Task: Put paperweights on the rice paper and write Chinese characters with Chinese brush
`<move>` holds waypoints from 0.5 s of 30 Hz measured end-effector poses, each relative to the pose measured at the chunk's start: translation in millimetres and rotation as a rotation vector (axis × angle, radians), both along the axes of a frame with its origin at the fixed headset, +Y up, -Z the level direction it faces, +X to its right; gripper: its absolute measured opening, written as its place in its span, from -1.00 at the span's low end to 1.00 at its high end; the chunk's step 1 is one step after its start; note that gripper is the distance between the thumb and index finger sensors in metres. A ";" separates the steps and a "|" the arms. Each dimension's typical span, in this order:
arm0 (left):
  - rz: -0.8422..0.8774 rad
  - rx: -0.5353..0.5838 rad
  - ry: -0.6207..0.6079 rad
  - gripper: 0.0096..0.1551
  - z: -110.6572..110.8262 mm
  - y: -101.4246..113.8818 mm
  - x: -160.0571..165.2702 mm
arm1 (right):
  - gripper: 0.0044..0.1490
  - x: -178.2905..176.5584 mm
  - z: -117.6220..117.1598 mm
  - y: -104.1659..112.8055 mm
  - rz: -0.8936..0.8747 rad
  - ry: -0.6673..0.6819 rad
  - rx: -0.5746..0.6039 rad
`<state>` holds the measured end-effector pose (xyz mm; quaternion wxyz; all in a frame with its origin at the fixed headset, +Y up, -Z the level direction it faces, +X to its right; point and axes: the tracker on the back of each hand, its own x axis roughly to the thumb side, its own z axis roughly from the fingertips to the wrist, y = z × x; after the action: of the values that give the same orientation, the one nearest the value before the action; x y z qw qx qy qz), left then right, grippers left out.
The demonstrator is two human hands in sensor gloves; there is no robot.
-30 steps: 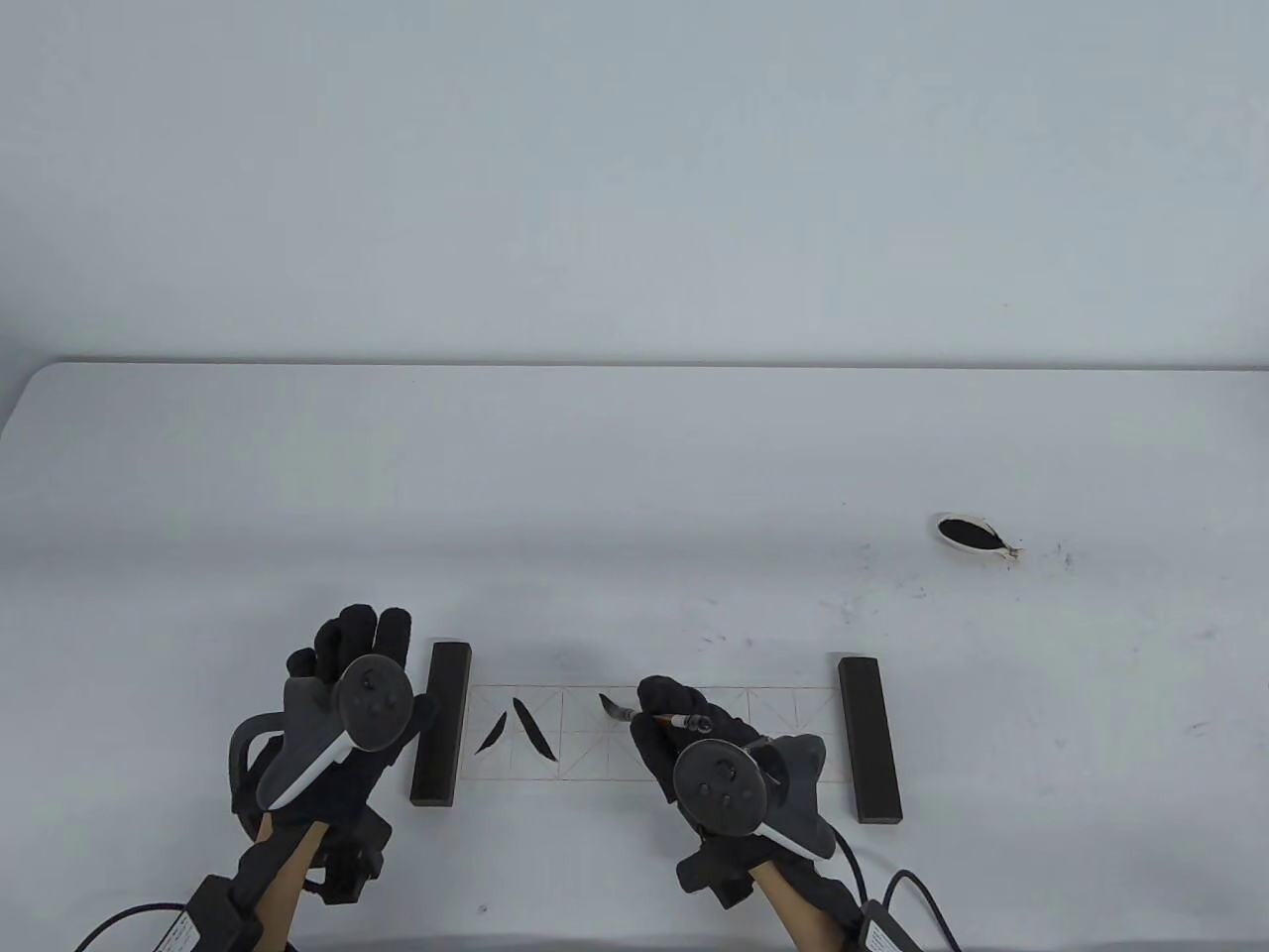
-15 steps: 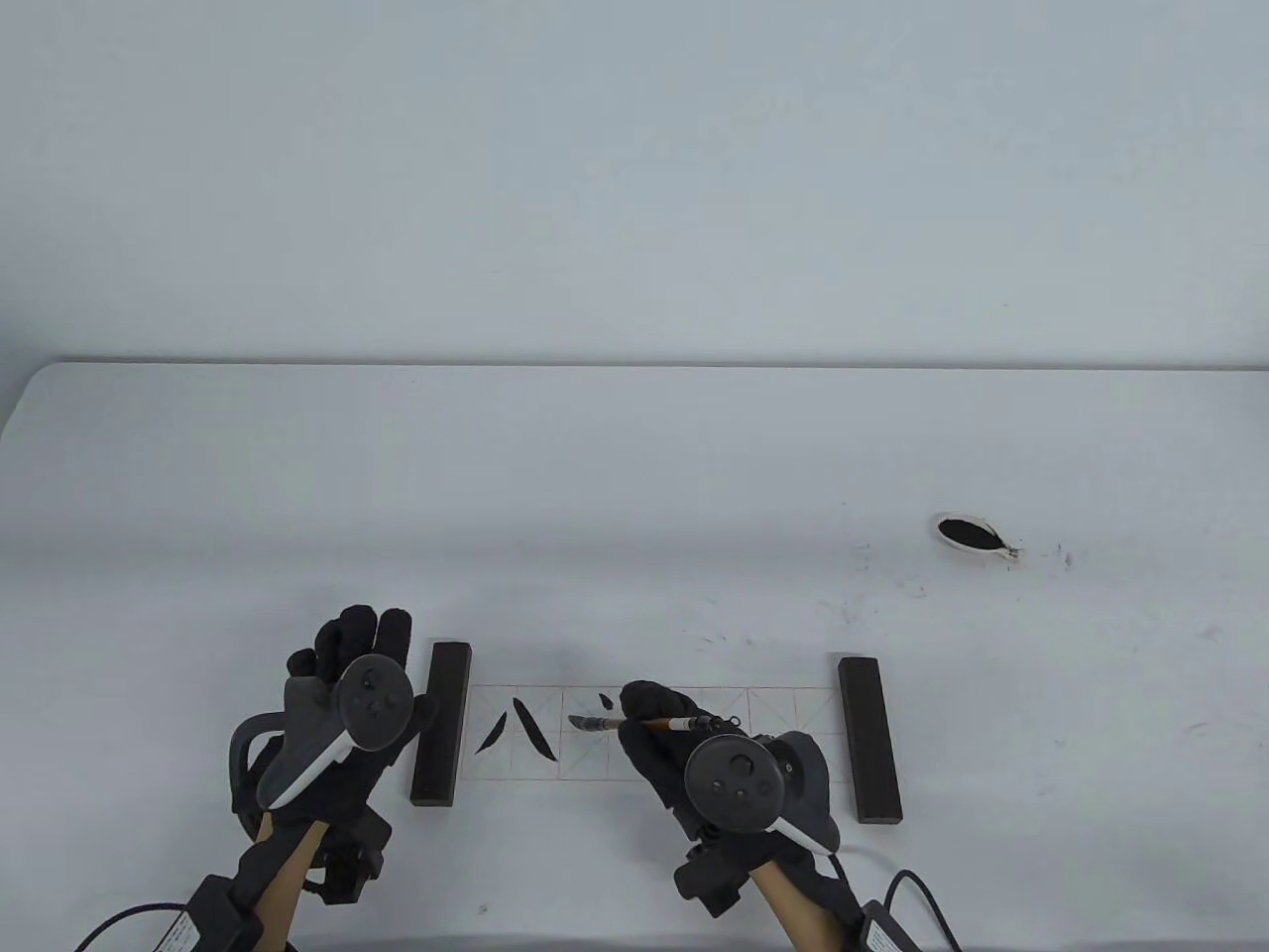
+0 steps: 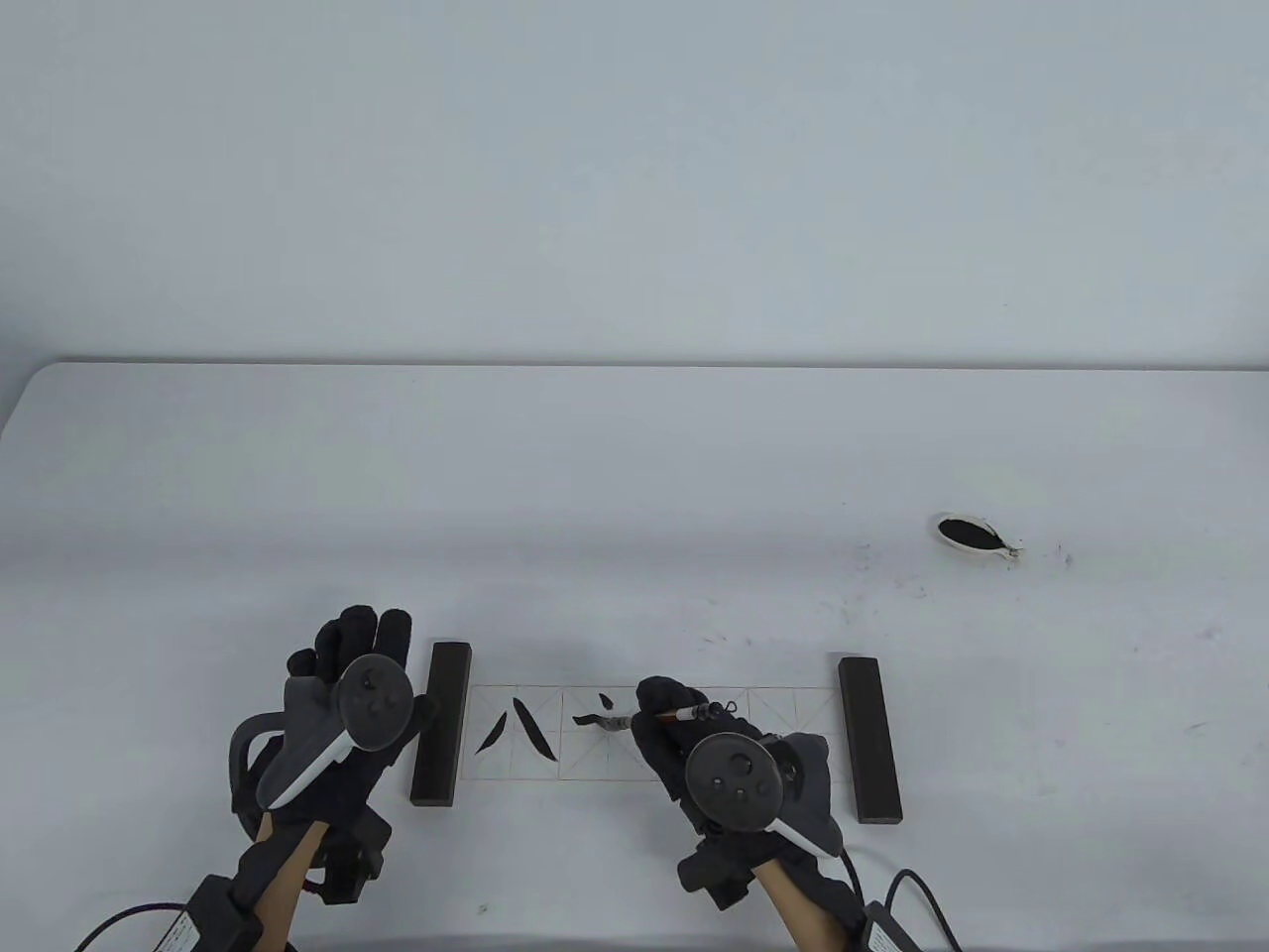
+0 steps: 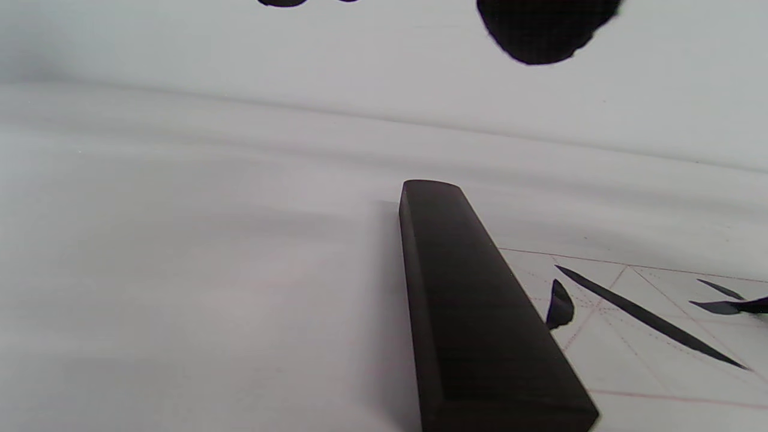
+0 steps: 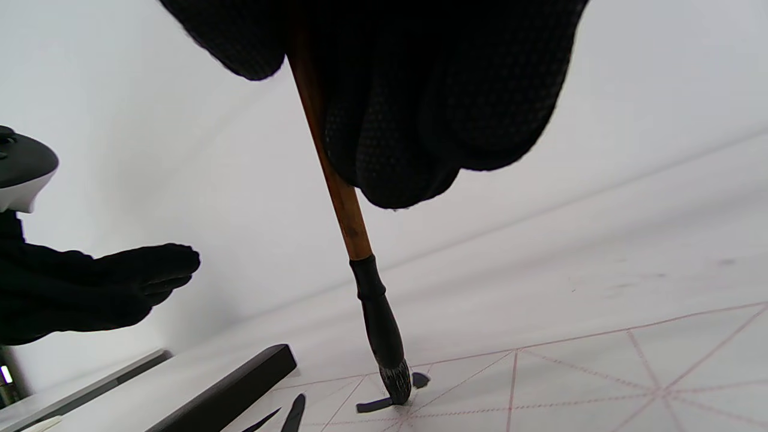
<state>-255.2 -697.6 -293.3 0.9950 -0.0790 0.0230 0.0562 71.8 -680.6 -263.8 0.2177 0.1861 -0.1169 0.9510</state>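
- The right hand (image 3: 694, 754) pinches the brush (image 5: 345, 204), fingers curled round its brown handle; the dark tip touches the paper (image 3: 734, 739) at the end of a short horizontal stroke (image 5: 375, 405), with a small dot just beside it.
- The left hand (image 3: 342, 709) holds nothing; its fingers are loosely bent, and it sits just left of the left paperweight (image 3: 441, 722).
- That dark bar lies on the paper's left end; the right paperweight (image 3: 869, 739) lies on the right end.
- Two slanted strokes (image 3: 516, 732) fill the first grid square.
- A small ink dish (image 3: 970, 534) sits well apart, far right on the table (image 3: 634, 466).
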 end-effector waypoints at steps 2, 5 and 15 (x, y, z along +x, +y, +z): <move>0.002 0.000 0.002 0.04 0.0 0.1 -0.2 | -0.44 3.2 1.0 1.9 0.029 -0.045 0.037; 0.004 -0.001 0.004 0.04 0.1 0.1 -0.4 | -0.45 6.1 2.6 4.0 0.076 -0.099 0.078; 0.007 0.000 0.006 0.04 0.0 0.4 -1.5 | -0.44 5.8 7.3 4.4 -0.049 -0.041 0.073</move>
<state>-256.7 -697.2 -293.4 0.9948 -0.0789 0.0256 0.0597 77.6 -676.2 -256.6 0.2317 0.1712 -0.1604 0.9441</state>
